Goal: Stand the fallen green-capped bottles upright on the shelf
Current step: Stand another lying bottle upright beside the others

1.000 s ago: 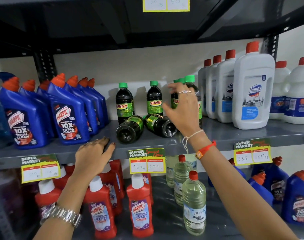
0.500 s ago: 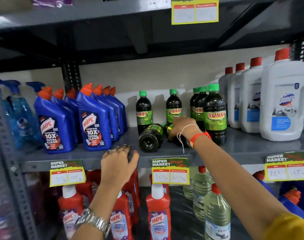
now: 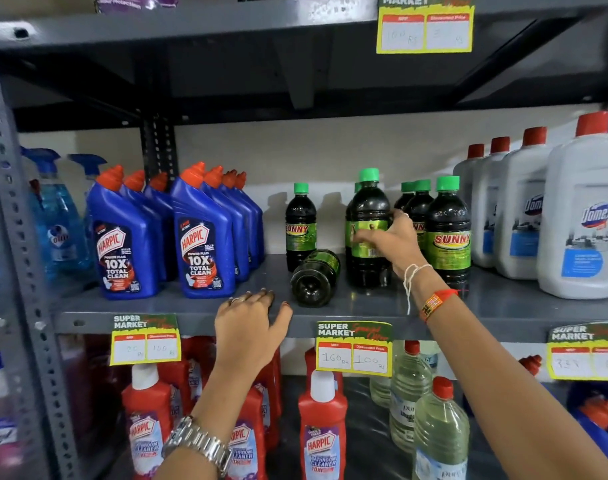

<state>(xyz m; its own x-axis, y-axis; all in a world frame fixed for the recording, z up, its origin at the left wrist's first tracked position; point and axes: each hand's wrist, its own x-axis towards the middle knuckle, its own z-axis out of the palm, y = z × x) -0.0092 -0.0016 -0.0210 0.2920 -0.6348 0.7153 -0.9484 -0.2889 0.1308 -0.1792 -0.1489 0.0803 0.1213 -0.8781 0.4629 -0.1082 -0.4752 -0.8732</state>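
Progress first: where two green-capped bottles lay on their sides half a second ago, we now count only one, because our right hand (image 3: pixel 390 239) has lifted the nearer of the pair and has it vertical, cap up, at the front of the shelf (image 3: pixel 503 306) between the lone standing bottle (image 3: pixel 300 226) on the left and the upright cluster (image 3: pixel 448 233) on the right. We judge that half the job is done, though we cannot tell whether the raised bottle (image 3: pixel 368 209) has its base fully seated on the metal or hangs a touch above it. Our right fingers are wrapped around its labelled middle from the right side, thumb toward us, wrist bent slightly back, and the forearm runs up from the lower right with a thread and an orange band at the wrist. The remaining fallen bottle (image 3: pixel 315 277) lies with its dark base toward us and its neck pointing back toward the wall, just right of our left hand (image 3: pixel 252 323) and just left of the raised one. That left hand rests palm down on the shelf's front lip, fingers spread and gripping nothing, apparently steadying us. Once the right hand lets go, the fallen one is probably next.
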